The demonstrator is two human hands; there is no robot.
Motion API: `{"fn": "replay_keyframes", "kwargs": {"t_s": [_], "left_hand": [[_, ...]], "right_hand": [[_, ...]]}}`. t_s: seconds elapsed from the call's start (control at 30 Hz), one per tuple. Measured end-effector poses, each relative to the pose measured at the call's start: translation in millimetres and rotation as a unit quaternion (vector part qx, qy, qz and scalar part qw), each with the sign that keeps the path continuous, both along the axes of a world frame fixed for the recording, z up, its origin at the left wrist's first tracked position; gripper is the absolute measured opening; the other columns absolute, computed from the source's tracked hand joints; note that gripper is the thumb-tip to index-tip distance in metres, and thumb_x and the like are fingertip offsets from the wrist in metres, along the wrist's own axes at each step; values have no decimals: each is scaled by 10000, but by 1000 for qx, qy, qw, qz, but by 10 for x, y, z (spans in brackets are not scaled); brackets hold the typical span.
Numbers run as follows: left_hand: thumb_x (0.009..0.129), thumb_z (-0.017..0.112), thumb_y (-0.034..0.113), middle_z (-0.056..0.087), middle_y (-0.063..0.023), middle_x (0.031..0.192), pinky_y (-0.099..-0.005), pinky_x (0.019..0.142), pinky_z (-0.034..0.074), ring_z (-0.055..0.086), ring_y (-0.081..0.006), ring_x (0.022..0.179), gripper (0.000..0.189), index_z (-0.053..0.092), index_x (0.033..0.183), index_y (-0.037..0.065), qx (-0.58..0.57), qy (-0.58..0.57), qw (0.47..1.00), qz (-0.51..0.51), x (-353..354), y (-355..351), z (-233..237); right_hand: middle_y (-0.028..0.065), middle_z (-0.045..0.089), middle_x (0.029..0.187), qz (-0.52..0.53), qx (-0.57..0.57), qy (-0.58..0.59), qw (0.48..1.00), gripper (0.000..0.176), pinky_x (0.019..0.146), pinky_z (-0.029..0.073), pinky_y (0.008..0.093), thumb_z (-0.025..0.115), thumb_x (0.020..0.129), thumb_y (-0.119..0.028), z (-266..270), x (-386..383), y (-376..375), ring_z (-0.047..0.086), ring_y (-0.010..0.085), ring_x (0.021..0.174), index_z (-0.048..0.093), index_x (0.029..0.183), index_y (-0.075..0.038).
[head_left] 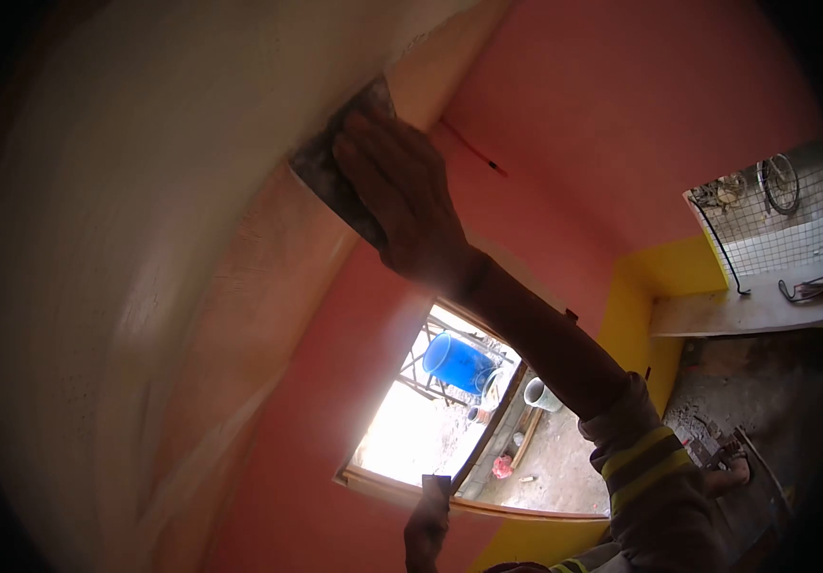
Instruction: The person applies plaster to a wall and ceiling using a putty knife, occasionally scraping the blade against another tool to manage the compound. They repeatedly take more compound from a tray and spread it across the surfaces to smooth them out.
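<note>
My right hand (402,196) reaches up on an outstretched arm, its fingers pressed over a wide, dark, flat putty blade (313,170). One long edge of the blade lies against the pale, smooth ceiling surface (134,191). Lower down, my left hand (425,528) is closed around a small flat scraper (437,488), held upright and apart from any surface. Its handle is hidden by the fingers. A grey sleeve with yellow stripes (645,463) covers the right forearm near the elbow.
Pink walls (564,124) meet a yellow lower band (624,306). Through a doorway (483,444) a blue barrel (456,361) and a bucket (540,394) show. A window with a wire grille (765,239) is at the right, above a ledge (698,317). A wire (469,148) sticks out of the wall.
</note>
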State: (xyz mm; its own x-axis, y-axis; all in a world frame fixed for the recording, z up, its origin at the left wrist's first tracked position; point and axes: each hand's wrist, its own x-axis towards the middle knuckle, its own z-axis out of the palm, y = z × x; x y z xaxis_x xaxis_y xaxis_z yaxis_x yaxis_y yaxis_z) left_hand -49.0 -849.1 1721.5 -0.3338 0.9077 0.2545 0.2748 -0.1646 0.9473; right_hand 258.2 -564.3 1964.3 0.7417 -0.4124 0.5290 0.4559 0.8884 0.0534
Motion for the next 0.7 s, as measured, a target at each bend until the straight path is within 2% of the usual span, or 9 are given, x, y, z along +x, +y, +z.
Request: {"fn": "replay_keyframes", "kwargs": {"t_s": [0.1,0.17,0.33,0.4,0.43,0.5,0.57,0.63,0.7], "left_hand": [[961,447,123,453,-92,1138,-283,777,289,365,-159,978,205,463,1088,-38,6,-21,999,-39,-193,-9,-97],[1060,374,234,251,-150,1569,-370,1201,84,143,-244,1486,559,228,1484,-99,29,-130,982,-133,-337,-12,-223],[1055,386,235,255,-139,1572,-373,1208,92,139,-240,1488,550,257,1472,-99,3,-110,986,-127,-397,-48,-286],[1046,413,267,275,-107,1567,-324,1200,113,160,-212,1480,572,265,1478,-78,-40,-130,987,-86,-477,-37,-305],[1039,435,293,293,-80,1561,-280,1190,130,180,-189,1472,595,266,1486,-61,-76,-161,983,-39,-585,-13,-327],[1022,456,233,388,-38,1323,-230,990,239,289,-135,1207,441,371,1360,-37,-125,11,991,40,-504,-5,-279],[1003,453,59,543,-5,860,-218,611,423,466,-76,694,177,580,1094,-24,-129,405,900,92,-127,15,-104],[922,490,48,560,-65,908,-241,610,423,496,-111,780,115,587,935,-12,-125,157,977,66,-125,42,-103],[874,515,28,572,-102,953,-248,632,432,518,-131,860,93,594,886,-17,-166,145,972,85,29,42,-6]], "right_hand": [[176,487,1393,60,-38,-118,990,526,1071,387,484,539,836,65,-372,-135,104,489,364,1269,496,1356,-3],[182,519,1336,195,-58,-50,978,492,1030,420,434,518,855,82,-533,-10,-6,500,339,1253,519,1337,-20],[175,584,1170,263,-129,57,955,396,914,459,336,374,908,-20,-615,964,-59,570,261,1093,509,1279,13],[240,549,1161,437,-20,63,897,433,950,463,419,425,840,50,-500,1330,-2,562,375,1100,537,1258,57],[205,573,1163,480,34,41,875,441,952,475,390,452,841,55,-445,1473,100,580,320,1087,534,1273,64],[135,622,1167,559,141,-3,817,463,956,499,332,505,841,67,-349,1729,280,617,211,1060,527,1304,80],[103,620,1135,547,131,-4,827,470,923,502,317,426,821,42,-237,1815,398,616,180,1015,535,1277,81],[94,616,1116,499,79,-19,863,467,914,498,325,390,812,33,-131,1832,578,611,179,1002,537,1252,84],[108,610,1108,414,-17,-44,909,439,931,489,356,396,813,40,-63,1758,765,604,209,1022,533,1228,90]]}}
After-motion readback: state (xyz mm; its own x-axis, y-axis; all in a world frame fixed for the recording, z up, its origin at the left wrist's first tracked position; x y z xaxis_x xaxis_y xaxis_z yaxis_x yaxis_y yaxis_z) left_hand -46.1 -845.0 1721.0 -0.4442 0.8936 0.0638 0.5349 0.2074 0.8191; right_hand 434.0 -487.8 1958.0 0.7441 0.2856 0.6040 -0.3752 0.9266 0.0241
